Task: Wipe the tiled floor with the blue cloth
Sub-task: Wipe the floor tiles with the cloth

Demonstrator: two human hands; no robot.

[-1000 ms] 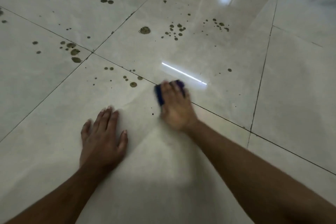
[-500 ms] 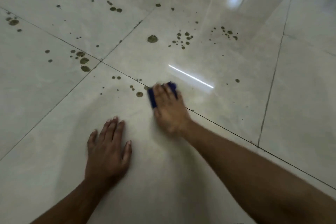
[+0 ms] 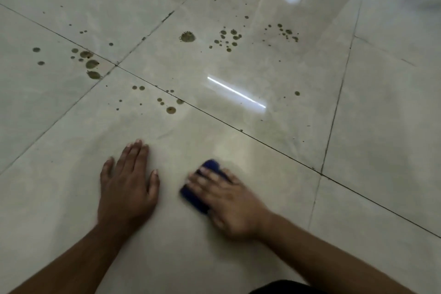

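The glossy pale tiled floor (image 3: 262,141) fills the head view, crossed by dark grout lines. My right hand (image 3: 229,200) presses a folded blue cloth (image 3: 194,199) flat on the near tile; the cloth shows at the fingertips and beside the palm, and both are motion-blurred. My left hand (image 3: 127,184) lies flat on the same tile, fingers spread, a short gap left of the cloth, holding nothing. Brown-green dried spots (image 3: 170,110) sit beyond the hands near the grout line.
More brown splatter marks (image 3: 187,37) lie farther off, with clusters at the left (image 3: 91,63) and in the middle (image 3: 229,38). A bright streak of reflected light (image 3: 236,92) crosses the far tile. A dark edge of clothing (image 3: 281,287) shows at the bottom.
My right hand has dragged the blue cloth back toward me, from the grout line near the spots to the near tile beside my left hand. The left hand stayed planted.
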